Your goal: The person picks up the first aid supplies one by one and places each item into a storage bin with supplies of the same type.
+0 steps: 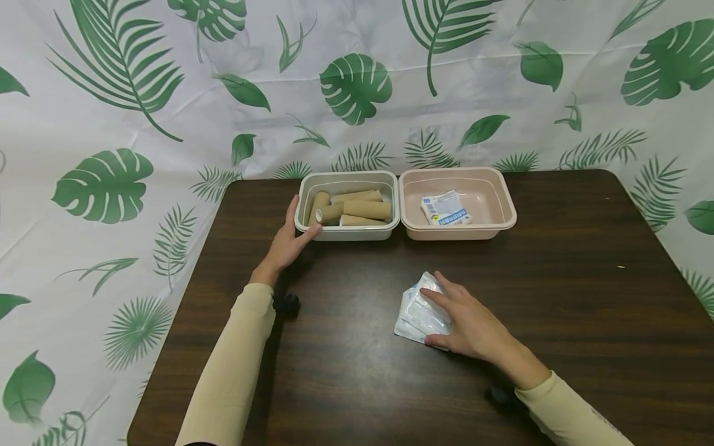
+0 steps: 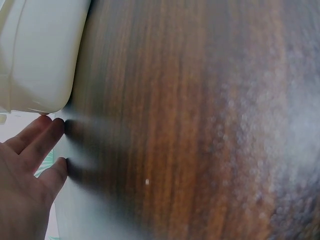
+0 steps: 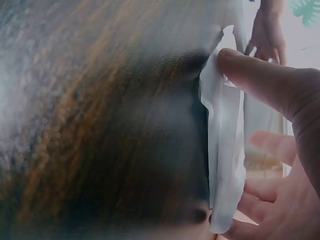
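A pale grey bin (image 1: 357, 233) at the back of the table holds several brown cardboard tubes (image 1: 365, 210). My left hand (image 1: 287, 243) rests at its left front corner, thumb on the front rim and fingers along the side, fairly straight. In the left wrist view, fingertips (image 2: 59, 126) lie close to the bin's end. My right hand (image 1: 474, 322) spans a small stack of flat white packets (image 1: 418, 314) with shiny clear fronts near the table's middle. It grips the stack between the thumb at the near edge and fingers at the far edge, as the right wrist view also shows.
A pink bin (image 1: 491, 210) stands right beside the grey one and holds white packets (image 1: 446, 209) with blue print. Both stand at the back edge of the dark wooden table (image 1: 346, 384). Behind hangs a white cloth (image 1: 301, 142) with green leaf patterns.
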{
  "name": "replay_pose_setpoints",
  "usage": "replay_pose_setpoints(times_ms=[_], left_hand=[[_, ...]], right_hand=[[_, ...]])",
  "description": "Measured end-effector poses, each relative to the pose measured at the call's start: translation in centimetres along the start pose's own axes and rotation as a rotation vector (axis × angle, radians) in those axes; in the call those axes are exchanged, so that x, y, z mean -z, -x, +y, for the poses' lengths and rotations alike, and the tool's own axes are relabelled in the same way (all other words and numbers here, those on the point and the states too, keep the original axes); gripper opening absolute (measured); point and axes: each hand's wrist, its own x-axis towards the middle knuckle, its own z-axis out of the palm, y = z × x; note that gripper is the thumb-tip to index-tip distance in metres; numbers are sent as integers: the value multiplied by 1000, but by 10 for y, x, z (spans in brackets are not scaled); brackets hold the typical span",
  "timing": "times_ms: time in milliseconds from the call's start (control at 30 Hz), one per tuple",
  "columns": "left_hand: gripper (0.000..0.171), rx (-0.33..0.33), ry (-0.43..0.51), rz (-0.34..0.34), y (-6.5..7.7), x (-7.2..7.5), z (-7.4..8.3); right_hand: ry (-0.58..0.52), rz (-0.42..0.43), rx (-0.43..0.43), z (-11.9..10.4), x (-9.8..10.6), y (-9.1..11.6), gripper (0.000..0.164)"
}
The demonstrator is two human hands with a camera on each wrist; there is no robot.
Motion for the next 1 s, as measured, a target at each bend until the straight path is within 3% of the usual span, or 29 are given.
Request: replay_pose_setpoints(times_ms=[533,1000], left_hand=[[89,-5,9,1,0,0,-2],[91,-3,5,4,-1,1,-1]], right_hand=[[72,33,16,-1,1,0,80],[68,42,27,-3,9,-3,78]])
